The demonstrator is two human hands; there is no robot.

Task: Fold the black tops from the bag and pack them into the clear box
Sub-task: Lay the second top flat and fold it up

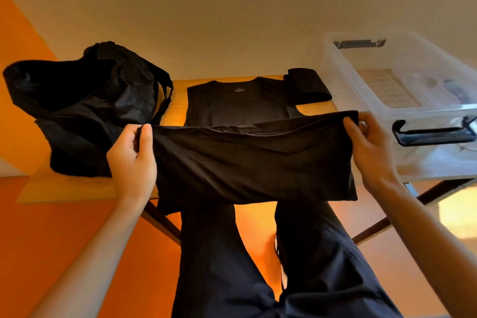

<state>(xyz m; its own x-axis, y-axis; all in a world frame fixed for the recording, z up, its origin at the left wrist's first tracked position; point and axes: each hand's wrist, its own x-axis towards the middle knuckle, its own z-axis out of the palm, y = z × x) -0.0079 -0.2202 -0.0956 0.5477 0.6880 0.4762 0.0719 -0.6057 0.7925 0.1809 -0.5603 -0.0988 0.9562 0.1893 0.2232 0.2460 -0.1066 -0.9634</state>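
The left hand (pixel 134 152) and right hand (pixel 366 144) each pinch a hem corner of the top (pixel 253 157), stretched crosswise above the tabletop (pixel 178 90) edge. Its collar end lies flat ahead; the box (pixel 361 80) sits nearer the right hand.

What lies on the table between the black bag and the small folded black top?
In the head view, a black top, its neck end lying flat, lies between the bag and the folded top.

Bare forearms (pixel 103 240), dark navy trousers (pixel 219 266), wide legs, matte fabric w/ creases.
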